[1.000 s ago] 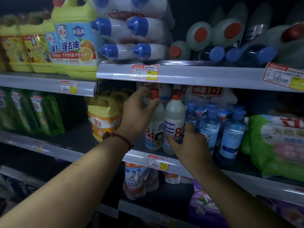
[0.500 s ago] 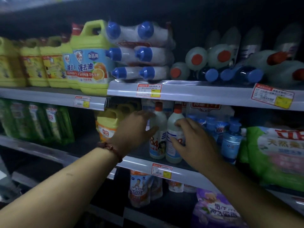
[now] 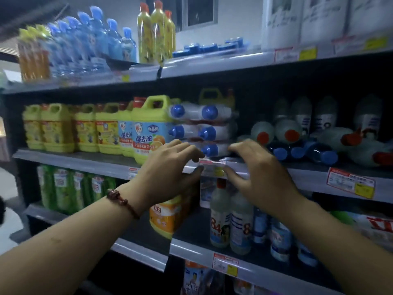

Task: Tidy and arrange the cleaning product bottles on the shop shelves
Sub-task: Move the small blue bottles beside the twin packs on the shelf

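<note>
Shelf rail [image 3: 308, 177]: L hand [image 3: 170, 171], R hand [image 3: 261, 173] half-curled.

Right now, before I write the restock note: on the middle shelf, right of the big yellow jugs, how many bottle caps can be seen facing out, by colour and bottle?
Blue caps on the wrapped white bottles: 5
Blue caps on the dark bottles: 3
Red caps on the pale bottles: 4
Total: 12 caps showing
</note>
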Demonstrator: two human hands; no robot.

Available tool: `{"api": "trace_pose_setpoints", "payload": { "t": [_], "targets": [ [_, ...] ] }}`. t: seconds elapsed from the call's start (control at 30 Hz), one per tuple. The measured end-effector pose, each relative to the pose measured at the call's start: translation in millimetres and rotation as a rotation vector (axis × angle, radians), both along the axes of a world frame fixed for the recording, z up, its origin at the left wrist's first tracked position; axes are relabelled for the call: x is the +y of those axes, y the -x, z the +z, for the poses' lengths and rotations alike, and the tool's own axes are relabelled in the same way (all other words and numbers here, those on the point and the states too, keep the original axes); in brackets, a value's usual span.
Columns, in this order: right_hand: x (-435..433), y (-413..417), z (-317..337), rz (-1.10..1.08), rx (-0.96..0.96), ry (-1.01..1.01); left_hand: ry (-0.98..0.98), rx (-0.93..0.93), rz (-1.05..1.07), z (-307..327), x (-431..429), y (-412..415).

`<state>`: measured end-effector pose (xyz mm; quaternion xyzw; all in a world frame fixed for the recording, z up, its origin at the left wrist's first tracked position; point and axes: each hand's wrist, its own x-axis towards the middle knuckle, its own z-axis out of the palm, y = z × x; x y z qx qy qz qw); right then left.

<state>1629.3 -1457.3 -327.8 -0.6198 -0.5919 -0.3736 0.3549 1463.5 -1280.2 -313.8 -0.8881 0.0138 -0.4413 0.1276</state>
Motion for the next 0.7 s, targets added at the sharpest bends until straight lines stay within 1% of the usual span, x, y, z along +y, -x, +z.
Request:
{"api": "trace_pose_setpoints", "payload": {
  "t": [0.1,0.2,0.23,0.33,0.4,0.47,0.53,0.63,0.7],
  "targets": [
    [9.4,-3.3,39.6,-0.010,-0.014,-0.031,-0.010,-0.130,0.030,29.5,7.0,2.7],
    [20.7,-10.0,72.8,-0.013,-0.005,-0.041,0.022,-0.251,0.068,58.0,18.6,-0.2],
    [25.2,-13.7,81.3,-0.023,0.004,-0.024,0.043,-0.250,0.089,66.5,25.2,-1.8],
    [41.3,-27.0,99.9,-0.041,0.042,0.069,0.142,-0.138,0.161,85.0,47.0,-7.9],
    [51.2,-35.9,105.8,-0.009,0.122,0.124,0.194,-0.075,0.182,92.1,58.1,-12.1],
    [57.5,-43.7,108.3,0.000,0.190,0.154,0.192,-0.023,0.186,97.1,67.7,-16.8],
    [61.5,-51.7,109.9,0.027,0.198,0.161,0.182,0.034,0.185,100.7,76.9,-21.9],
    [65.3,-57.1,117.2,0.107,0.193,0.223,0.194,0.046,0.197,102.2,89.2,-32.3],
    [69.1,-59.3,123.7,0.119,0.194,0.291,0.200,0.002,0.180,100.9,91.6,-40.2]
  ]
}}
